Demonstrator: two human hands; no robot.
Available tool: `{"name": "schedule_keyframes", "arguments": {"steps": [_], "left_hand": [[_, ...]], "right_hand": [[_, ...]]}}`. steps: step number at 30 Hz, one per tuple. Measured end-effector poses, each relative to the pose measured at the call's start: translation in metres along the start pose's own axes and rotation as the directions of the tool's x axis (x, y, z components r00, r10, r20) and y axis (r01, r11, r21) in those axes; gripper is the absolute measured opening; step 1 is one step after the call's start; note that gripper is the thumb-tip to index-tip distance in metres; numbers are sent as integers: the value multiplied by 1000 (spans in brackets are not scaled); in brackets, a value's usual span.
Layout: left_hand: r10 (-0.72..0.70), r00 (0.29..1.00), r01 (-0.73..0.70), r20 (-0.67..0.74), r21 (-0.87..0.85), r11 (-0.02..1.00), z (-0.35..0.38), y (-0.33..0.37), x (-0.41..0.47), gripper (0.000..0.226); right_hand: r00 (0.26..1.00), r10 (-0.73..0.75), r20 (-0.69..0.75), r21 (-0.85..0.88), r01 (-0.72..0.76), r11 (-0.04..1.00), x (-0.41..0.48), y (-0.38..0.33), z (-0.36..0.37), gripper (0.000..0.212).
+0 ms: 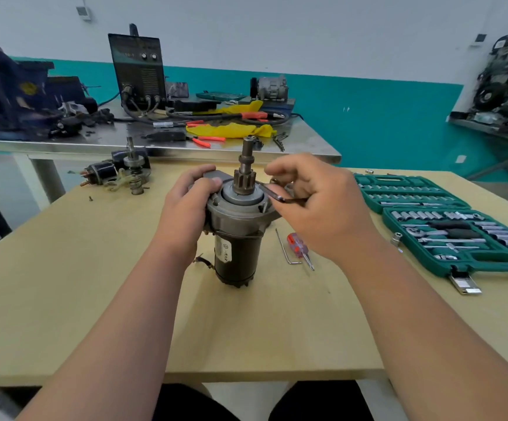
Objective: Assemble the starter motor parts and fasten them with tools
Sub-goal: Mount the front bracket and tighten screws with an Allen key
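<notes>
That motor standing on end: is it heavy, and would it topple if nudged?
Probably heavy for its size: the motor looks all metal. Likely tippy, since it stands on its narrow end on the table with a wider flange and shaft on top; the left hand grips it, perhaps to steady it. On its side, the round body might roll.

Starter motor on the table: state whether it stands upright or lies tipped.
Upright. The black-and-grey cylindrical starter motor stands on its end on the tan wooden table, toothed pinion shaft pointing up.
</notes>
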State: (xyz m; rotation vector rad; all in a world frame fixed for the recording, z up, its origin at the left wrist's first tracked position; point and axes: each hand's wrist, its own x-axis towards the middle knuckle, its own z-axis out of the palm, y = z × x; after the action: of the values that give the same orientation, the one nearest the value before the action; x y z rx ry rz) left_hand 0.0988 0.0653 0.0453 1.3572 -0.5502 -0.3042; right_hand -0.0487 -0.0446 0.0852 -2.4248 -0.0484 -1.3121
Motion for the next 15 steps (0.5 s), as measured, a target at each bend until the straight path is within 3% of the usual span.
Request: {"name": "schedule_keyframes", "arguments": {"steps": [2,7,12,15], "left_hand": [[-13,1000,13,0,2,1000,-1,1,0,37],[-18,1000,18,10,11,1000,-2,2,0,39],[-16,1000,16,-3,21,1000,-3,3,-1,37],[-19,1000,20,-18,33,999,-3,3,-1,34]], "right_hand": [[999,41,-14,18,-41,999,0,-1,2,12],[995,-97,-6,-122,95,988,-2,-4,11,3],[977,142,157,-80,-131,988,-7,-3,7,22],[952,212,222,-105,-193,976,-5,-4,1,30]]}}
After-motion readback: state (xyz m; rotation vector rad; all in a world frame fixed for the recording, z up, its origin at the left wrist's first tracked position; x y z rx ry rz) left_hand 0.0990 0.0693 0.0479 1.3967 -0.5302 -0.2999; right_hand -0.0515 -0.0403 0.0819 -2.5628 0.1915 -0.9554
